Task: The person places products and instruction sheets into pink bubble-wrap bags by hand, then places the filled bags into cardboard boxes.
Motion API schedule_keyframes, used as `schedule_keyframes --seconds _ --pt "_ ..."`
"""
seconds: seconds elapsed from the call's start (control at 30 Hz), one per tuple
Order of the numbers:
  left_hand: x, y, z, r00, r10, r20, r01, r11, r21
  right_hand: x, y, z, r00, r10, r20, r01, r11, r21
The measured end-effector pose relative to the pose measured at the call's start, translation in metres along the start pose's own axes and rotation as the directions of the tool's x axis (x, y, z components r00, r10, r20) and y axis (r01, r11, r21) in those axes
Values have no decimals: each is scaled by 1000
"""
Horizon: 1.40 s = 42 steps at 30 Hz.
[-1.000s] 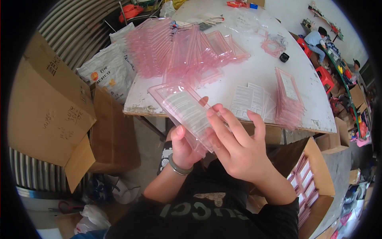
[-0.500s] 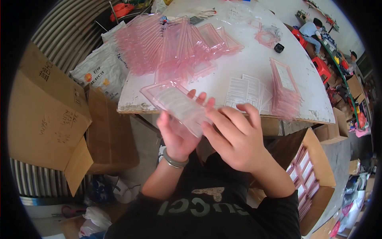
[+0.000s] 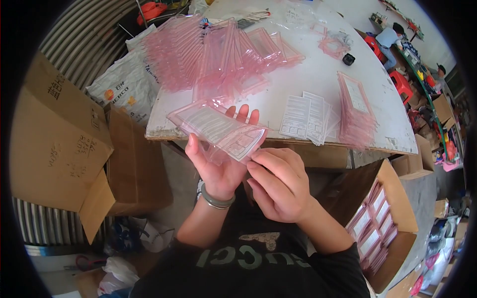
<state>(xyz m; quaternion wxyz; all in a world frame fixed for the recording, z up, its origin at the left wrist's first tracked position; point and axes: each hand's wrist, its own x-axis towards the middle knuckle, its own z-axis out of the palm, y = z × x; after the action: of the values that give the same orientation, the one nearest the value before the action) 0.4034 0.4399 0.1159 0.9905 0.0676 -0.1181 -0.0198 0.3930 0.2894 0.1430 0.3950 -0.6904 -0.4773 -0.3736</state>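
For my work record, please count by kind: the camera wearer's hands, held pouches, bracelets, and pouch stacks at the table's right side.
Left hand and right hand: 2
Held pouch: 1
Bracelet: 1
Pouch stack: 1
Total: 5

On your left you have a large cardboard box (image 3: 54, 139) with handwriting on its side, a brown carton (image 3: 136, 159) just beside it and a printed white sack (image 3: 119, 92) beyond, near a ribbed metal wall (image 3: 94, 42). Lower down, you see a crumpled white plastic bag (image 3: 119, 275). Over to your far right, a person in a light blue top (image 3: 387, 37) sits near a red stool (image 3: 400, 87).
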Motion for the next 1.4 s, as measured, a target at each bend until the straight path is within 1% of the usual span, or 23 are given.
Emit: schedule_keyframes --seconds 0.03,0.13,0.23,0.33,0.43,0.53,0.63,0.73,0.83,0.93,1.03,1.13,1.23,1.33,1.4 --pt "0 0 0 1000 9 -8 -9 1000 2 -1 0 1 1000 7 -8 -7 1000 3" --pt "-2 -1 -2 999 -22 23 23 999 -34 2 -6 -3 995 75 58 -75 997 -9" --pt "-4 -5 1 1000 -1 0 1 995 104 -1 -6 0 992 116 41 -117 992 40" --pt "-3 -7 6 998 44 -35 -35 977 210 3 -9 -2 991 115 61 -117 992 41" --pt "-6 -12 2 999 24 45 -32 982 189 1 -12 0 980 163 111 -169 985 47" --pt "-3 -12 -1 994 60 90 -86 942 326 -1 -11 -4 957 169 234 -183 982 39" --pt "-4 -15 5 989 107 105 -136 936 326 3 -16 -5 904 245 351 -250 968 -33" --pt "-5 -13 3 989 80 128 -117 941 318 3 -20 -6 883 265 387 -273 961 -37" --pt "-6 -13 1 994 44 98 -74 944 322 4 -20 -5 843 299 447 -307 950 -57" --pt "-4 -13 -1 990 29 139 -75 938 339 0 -20 -2 838 320 442 -266 947 -182" --pt "-4 -12 3 989 63 132 -115 896 430 1 -16 0 839 319 441 -278 948 -156" --pt "-4 -10 4 993 36 110 -77 914 398 5 -17 4 846 331 418 -285 943 -172" --pt "-6 -5 11 997 33 76 -67 861 504 -1 -14 5 837 310 451 -244 949 -199" --pt "-7 -1 -2 993 -2 119 -62 842 536 -5 -14 5 836 336 433 -280 941 -189" --pt "-7 1 -10 992 -12 127 -61 828 557 -2 -17 6 869 313 384 -252 947 -201"
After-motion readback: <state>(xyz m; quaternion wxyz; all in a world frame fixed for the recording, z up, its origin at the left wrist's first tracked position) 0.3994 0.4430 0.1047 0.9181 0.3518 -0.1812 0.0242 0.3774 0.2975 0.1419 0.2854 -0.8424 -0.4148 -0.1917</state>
